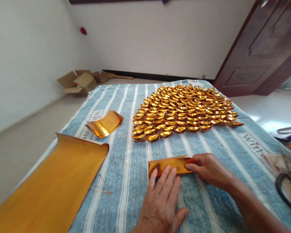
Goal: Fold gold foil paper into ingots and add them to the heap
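A folded piece of gold foil paper point(171, 164) lies on the striped cloth in front of me. My left hand point(161, 199) rests flat on its near edge, fingers stretched out and a little apart. At its right end, my right hand point(206, 168) pinches the paper between thumb and fingers. Beyond it stand many folded gold paper ingots point(181, 110) in close rows. To the left sits a small curled stack of gold paper pieces point(105, 124). A large gold sheet point(46, 181) covers the near left, its far edge curled up.
Blue and white striped cloth point(121, 155) covers the table. Black-handled scissors point(287, 181) lie at the right edge near other items. Open cardboard boxes point(80, 82) stand on the floor at the far left. A brown door point(262, 51) is at the back right.
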Demonstrator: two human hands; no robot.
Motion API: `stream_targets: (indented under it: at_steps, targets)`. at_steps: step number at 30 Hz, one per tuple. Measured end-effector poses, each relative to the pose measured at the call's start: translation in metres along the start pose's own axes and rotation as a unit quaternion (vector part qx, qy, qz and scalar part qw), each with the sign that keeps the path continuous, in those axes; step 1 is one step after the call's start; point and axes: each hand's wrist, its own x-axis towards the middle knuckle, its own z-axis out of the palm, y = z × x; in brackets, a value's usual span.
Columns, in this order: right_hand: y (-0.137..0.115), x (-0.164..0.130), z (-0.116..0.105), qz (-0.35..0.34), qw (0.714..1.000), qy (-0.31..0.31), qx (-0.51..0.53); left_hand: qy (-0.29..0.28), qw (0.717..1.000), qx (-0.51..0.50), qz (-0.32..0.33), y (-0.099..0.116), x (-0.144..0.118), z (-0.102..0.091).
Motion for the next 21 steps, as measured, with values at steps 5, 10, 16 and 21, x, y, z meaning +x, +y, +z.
stream_targets:
  at_steps: [5, 10, 16, 21]
  targets:
    - [-0.002, 0.0, 0.002, 0.015, 0.998, 0.05, -0.042, -0.013, 0.999, 0.04, -0.002, 0.0, 0.008, -0.009]
    - [-0.003, 0.001, 0.003, 0.041, 0.994, 0.068, -0.072, -0.017, 0.998, 0.064, 0.002, -0.002, 0.012, -0.011]
    - [-0.002, 0.003, 0.005, 0.048, 0.992, 0.08, -0.085, -0.045, 0.997, 0.061, -0.003, -0.003, 0.011, -0.011]
    - [-0.002, 0.003, 0.005, 0.052, 0.991, 0.088, -0.087, -0.044, 0.998, 0.035, -0.017, -0.003, 0.011, -0.009]
